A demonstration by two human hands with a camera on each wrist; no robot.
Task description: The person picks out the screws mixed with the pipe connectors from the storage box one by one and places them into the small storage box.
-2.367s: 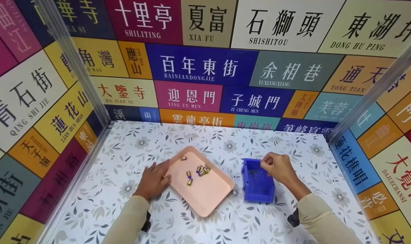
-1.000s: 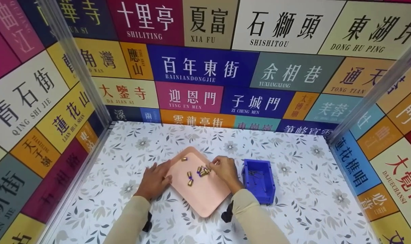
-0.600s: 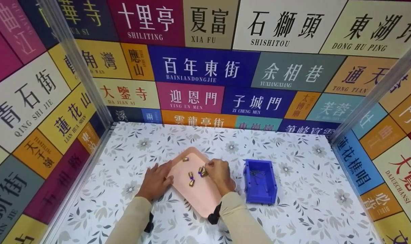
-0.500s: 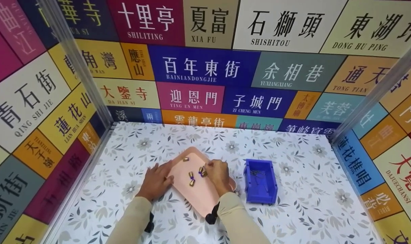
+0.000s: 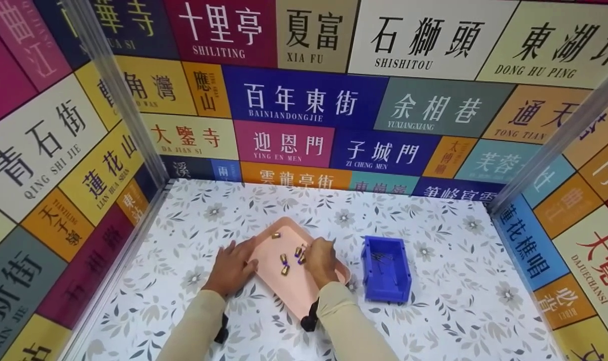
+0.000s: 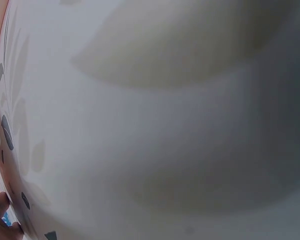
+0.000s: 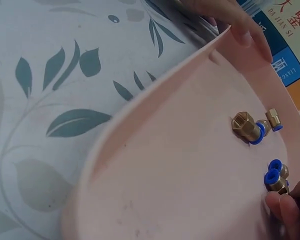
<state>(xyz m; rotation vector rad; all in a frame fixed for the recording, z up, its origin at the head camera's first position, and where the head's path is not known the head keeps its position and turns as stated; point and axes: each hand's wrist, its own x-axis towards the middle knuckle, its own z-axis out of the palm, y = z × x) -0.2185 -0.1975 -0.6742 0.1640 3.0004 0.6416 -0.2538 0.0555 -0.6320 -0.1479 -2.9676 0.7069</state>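
A pink tray (image 5: 299, 296) lies on the patterned tabletop with several brass fittings (image 5: 285, 270) with blue collars in it. My left hand (image 5: 231, 268) rests on the tray's left rim, its fingers stretched out. My right hand (image 5: 320, 260) is over the tray's right half, fingers bent. In the right wrist view its fingertips pinch the brass end of a blue-collared fitting (image 7: 275, 181); another fitting touches this one. Two more fittings (image 7: 246, 129) lie close together farther up the tray, near a single one (image 7: 274, 119). The left wrist view shows mostly blurred tabletop.
To the right of the tray stands a blue plastic bin (image 5: 388, 286) with several thin dark metal pieces (image 5: 382, 258) inside. Panels with large lettering (image 5: 304, 95) wall the table at the back and both sides.
My right hand has moved left from above the blue bin to the fittings in the tray, then slightly down and left. My left hand has stayed on the rim.
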